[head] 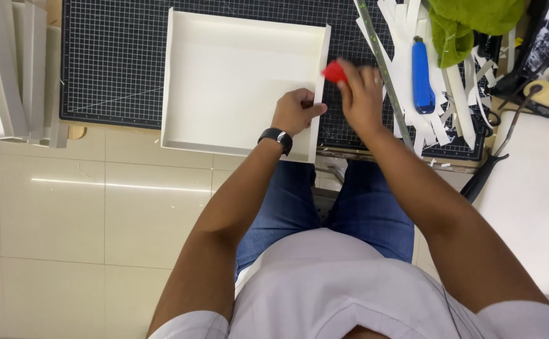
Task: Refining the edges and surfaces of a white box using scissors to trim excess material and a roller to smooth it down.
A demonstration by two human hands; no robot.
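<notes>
Pale glossy floor tiles (67,207) fill the near left of my view, below my blue-jeaned knees and the table edge. Just beyond, my left hand (294,112), a black wristwatch (277,138) on its wrist, is closed in a pinch on the right wall of the shallow white cardboard tray (224,81), thumb outside, fingers curled inside. The tray sits flat on the black gridded cutting mat (114,56), its near edge overhanging the table.

My right hand (360,94) is closed around a small red tool (334,72), its tip touching the top of that same wall, just beyond my left fingers. What kind of tool it is, I cannot tell.

As I judge it, working this wall well means keeping the left pinch firm and close to the red tip, so the thin board stays upright and does not bow outward, and pressing evenly.

Farther right lie a long metal ruler (384,69), a blue utility knife (421,75), loose white paper strips (459,107) and a green cloth (469,22).
</notes>
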